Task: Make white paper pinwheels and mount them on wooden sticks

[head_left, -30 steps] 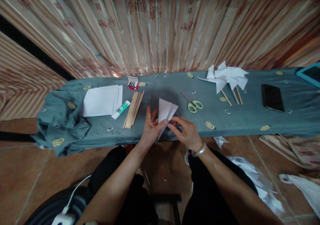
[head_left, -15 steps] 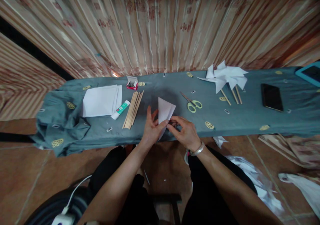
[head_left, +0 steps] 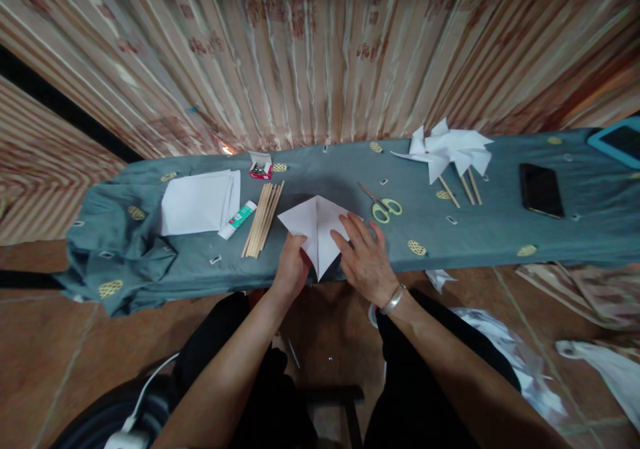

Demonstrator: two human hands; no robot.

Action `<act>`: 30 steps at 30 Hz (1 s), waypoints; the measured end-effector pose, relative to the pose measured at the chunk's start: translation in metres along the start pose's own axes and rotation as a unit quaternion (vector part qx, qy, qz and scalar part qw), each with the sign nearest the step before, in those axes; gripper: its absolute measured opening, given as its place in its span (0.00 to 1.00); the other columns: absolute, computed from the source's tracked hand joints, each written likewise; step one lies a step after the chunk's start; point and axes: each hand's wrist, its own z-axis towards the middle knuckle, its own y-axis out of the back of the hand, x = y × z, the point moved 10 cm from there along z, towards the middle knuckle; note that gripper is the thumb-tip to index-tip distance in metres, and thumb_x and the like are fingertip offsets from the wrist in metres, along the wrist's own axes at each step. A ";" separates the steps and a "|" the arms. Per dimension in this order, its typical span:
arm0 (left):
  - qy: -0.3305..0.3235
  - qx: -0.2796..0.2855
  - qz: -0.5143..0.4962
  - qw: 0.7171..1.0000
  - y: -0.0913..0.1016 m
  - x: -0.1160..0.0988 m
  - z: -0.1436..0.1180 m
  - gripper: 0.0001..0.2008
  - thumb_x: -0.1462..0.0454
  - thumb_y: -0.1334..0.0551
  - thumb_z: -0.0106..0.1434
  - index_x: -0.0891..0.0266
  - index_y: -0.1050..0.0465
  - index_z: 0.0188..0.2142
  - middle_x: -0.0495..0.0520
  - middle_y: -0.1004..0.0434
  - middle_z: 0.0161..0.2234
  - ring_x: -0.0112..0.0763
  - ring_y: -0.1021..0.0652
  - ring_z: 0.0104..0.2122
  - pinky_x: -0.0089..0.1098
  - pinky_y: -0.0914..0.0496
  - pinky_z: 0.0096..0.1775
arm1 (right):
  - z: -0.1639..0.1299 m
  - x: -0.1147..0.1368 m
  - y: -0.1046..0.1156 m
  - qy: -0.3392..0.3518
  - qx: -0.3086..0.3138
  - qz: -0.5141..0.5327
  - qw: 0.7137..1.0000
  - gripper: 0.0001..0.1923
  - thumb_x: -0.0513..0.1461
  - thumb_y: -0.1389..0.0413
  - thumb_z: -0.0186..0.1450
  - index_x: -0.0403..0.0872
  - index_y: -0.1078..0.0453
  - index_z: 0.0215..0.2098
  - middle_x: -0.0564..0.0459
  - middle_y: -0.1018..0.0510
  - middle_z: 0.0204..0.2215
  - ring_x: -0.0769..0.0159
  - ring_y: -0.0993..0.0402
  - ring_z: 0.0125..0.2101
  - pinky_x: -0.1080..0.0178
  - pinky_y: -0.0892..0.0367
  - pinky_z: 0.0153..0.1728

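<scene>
A white paper square point(head_left: 325, 229) with a crease down its middle lies partly unfolded at the table's front edge, one corner pointing towards me. My left hand point(head_left: 291, 266) grips its left side, thumb on top and the other fingers underneath. On the right side, my right hand point(head_left: 367, 259) rests with fingers spread over the paper. Just beyond that hand lie scissors point(head_left: 383, 208) with light green handles. To the left is a bundle of thin wooden sticks point(head_left: 263, 221), beside a green and white glue stick point(head_left: 238, 220).
A stack of white paper point(head_left: 195, 202) lies left, near a small red box point(head_left: 261, 167) of metal bits. White paper pinwheels point(head_left: 450, 148) on sticks lie right, then a black phone point(head_left: 541, 190) and a blue-framed device point(head_left: 620, 142). Curtains point(head_left: 320, 56) hang behind the cloth-covered table point(head_left: 480, 239).
The folded paper has been opened from a narrow triangle into a wider creased sheet. My hands have moved apart, and my right hand's fingers have spread onto the paper.
</scene>
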 end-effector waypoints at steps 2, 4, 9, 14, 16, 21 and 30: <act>0.015 0.004 0.014 1.000 0.001 0.004 -0.001 0.26 0.62 0.38 0.51 0.65 0.31 0.51 0.57 0.22 0.46 0.44 0.24 0.51 0.41 0.32 0.54 | 0.001 0.008 -0.001 0.026 -0.012 0.001 1.000 0.19 0.31 0.50 0.66 0.46 0.32 0.53 0.41 0.31 0.60 0.52 0.41 0.63 0.44 0.49 0.61; 0.006 0.024 0.057 0.998 0.001 0.004 -0.001 0.28 0.59 0.36 0.54 0.65 0.33 0.53 0.60 0.23 0.49 0.44 0.24 0.52 0.42 0.32 0.55 | 0.002 0.011 -0.002 0.038 -0.024 0.015 0.999 0.15 0.31 0.51 0.68 0.47 0.28 0.49 0.44 0.25 0.55 0.55 0.35 0.59 0.45 0.48 0.60; -0.194 0.017 0.319 0.928 0.012 -0.043 -0.005 0.43 0.63 0.36 0.58 0.54 0.58 0.68 0.63 0.46 0.67 0.45 0.35 0.62 0.47 0.37 0.59 | -0.002 0.000 0.000 0.036 -0.032 0.019 0.999 0.14 0.31 0.51 0.69 0.47 0.26 0.45 0.45 0.22 0.51 0.56 0.32 0.55 0.46 0.43 0.59; -0.382 0.126 0.677 0.616 -0.019 -0.054 -0.040 0.31 0.76 0.49 0.62 0.49 0.37 0.61 0.52 0.44 0.67 0.42 0.55 0.70 0.58 0.62 0.65 | -0.014 -0.003 0.002 0.076 -0.024 0.040 0.996 0.14 0.31 0.52 0.69 0.44 0.25 0.47 0.44 0.22 0.51 0.56 0.31 0.53 0.51 0.35 0.52; -0.383 0.178 0.724 0.546 -0.023 -0.041 -0.049 0.29 0.77 0.50 0.63 0.49 0.33 0.57 0.51 0.37 0.64 0.41 0.50 0.69 0.61 0.66 0.64 | -0.018 -0.003 0.000 0.086 -0.013 0.053 0.995 0.15 0.31 0.52 0.69 0.45 0.26 0.47 0.44 0.22 0.51 0.56 0.31 0.53 0.51 0.34 0.52; -0.377 0.199 0.723 0.544 -0.017 -0.035 -0.050 0.17 0.72 0.45 0.66 0.52 0.25 0.47 0.52 0.27 0.58 0.45 0.39 0.65 0.64 0.67 0.63 | -0.026 -0.003 -0.004 0.094 0.023 0.092 0.991 0.16 0.32 0.52 0.69 0.45 0.26 0.49 0.44 0.21 0.50 0.55 0.30 0.52 0.49 0.33 0.53; -0.347 0.223 0.685 0.601 -0.012 -0.035 -0.045 0.11 0.67 0.43 0.67 0.54 0.22 0.42 0.52 0.17 0.41 0.37 0.22 0.49 0.60 0.57 0.64 | -0.028 -0.031 -0.004 0.003 0.057 0.232 0.971 0.14 0.37 0.52 0.70 0.47 0.25 0.46 0.47 0.19 0.44 0.59 0.25 0.44 0.53 0.29 0.47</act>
